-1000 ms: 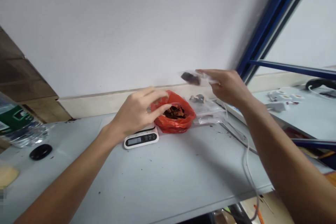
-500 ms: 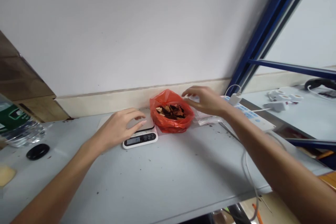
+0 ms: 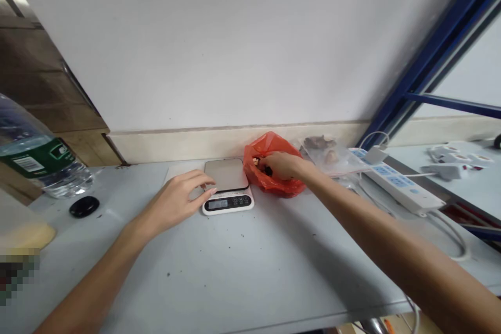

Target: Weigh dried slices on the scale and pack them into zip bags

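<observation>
1. Red plastic bag [image 3: 274,186]: stands open-mouthed on the grey table [image 3: 242,282], immediately right of the digital scale [image 3: 225,173]. Dried pieces [image 3: 256,160], dark and tan, show at the left of its mouth.
2. Right hand [image 3: 282,165]: inserted in the mouth of the bag. The fingertips are hidden; whether they grip anything cannot be told.
3. Left hand [image 3: 180,195]: positioned at the left edge of the scale, fingers curved and parted from the thumb, holding nothing visible. Contact with the scale cannot be confirmed.
4. Scale: white body, bare metal platform, front display lit; the reading is too small to verify.
5. Clear plastic bags [image 3: 340,160]: lie just right of the red bag, with brownish contents.
6. Power strip [image 3: 403,183]: lies farther right, with a white adapter [image 3: 376,154] plugged in.
7. Far left: a green-labelled bottle [image 3: 41,159] stands near a black round object [image 3: 84,206].
</observation>
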{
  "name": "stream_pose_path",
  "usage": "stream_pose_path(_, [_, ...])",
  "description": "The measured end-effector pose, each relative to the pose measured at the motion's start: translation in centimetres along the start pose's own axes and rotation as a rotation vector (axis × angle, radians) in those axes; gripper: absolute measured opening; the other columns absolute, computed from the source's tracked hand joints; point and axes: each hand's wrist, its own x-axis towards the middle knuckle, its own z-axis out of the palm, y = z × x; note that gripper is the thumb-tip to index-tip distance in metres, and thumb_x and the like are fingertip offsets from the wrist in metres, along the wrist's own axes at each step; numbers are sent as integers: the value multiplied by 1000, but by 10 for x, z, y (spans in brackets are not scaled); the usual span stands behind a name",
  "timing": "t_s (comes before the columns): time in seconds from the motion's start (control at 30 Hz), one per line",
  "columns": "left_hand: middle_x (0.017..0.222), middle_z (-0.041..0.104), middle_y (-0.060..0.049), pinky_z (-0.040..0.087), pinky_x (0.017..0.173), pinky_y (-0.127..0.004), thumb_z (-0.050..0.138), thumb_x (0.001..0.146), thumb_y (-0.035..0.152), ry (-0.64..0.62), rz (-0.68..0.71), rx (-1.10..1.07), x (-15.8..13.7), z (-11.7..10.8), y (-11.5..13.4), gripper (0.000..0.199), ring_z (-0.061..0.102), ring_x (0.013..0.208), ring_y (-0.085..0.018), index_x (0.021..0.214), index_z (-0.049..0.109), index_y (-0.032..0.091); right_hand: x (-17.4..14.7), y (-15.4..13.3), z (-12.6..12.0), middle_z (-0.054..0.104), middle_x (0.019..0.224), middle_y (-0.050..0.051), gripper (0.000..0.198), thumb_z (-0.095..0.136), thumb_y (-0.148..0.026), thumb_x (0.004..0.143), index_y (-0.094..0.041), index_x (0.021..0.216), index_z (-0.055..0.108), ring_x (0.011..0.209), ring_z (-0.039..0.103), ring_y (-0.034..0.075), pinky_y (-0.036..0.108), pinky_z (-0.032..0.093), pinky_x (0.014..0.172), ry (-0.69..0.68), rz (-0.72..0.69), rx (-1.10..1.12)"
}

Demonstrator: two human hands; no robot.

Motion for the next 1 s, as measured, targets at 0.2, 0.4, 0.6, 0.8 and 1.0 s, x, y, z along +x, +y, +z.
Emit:
stream_pose_path(0.2, [91, 75, -3, 55, 72, -31, 52, 97, 38, 3, -20, -5, -9, 0, -7, 24, 72, 79, -19, 93, 70, 23, -4, -4, -23, 72, 73, 2, 23, 64, -12, 74, -22, 92, 75, 60, 63, 15, 22, 44, 49, -90, 154, -36])
stream_pose_path(0.4, [89, 76, -4, 55, 73, -31, 51, 96, 39, 31, -45, 17, -11, -6, -10, 26, 71, 79, -20, 92, 71, 22, -10, -10, -58, 77, 88, 4, 18, 70, -27, 78, -23, 94, 77, 76, 69, 20, 29, 52, 65, -9, 171, -14])
stream_pose_path(0.6, [84, 75, -4, 53, 68, -30, 51, 94, 38, 21, -84, 67, -16, -13, -23, 26, 70, 75, -20, 89, 72, 23, -2, -53, -76, 78, 105, 4, 27, 69, -28, 82, -22, 108, 76, 86, 69, 18, 29, 52, 76, 121, -9, 174])
stream_pose_path(0.8, [92, 75, -7, 53, 73, -34, 45, 94, 39, -138, -244, 161, -20, -16, -30, 32, 70, 85, -24, 93, 71, 21, 31, -108, -43, 78, 101, 5, 30, 69, -16, 82, -23, 110, 76, 80, 69, 17, 24, 48, 65, -19, 20, 79])
stream_pose_path(1.0, [97, 73, -8, 51, 78, -36, 42, 93, 40, -229, -336, 166, -18, -16, -23, 34, 69, 91, -27, 95, 70, 21, 53, -116, -11, 77, 105, 12, 29, 69, -18, 82, -17, 111, 76, 88, 70, 22, 26, 45, 61, -89, 43, -77])
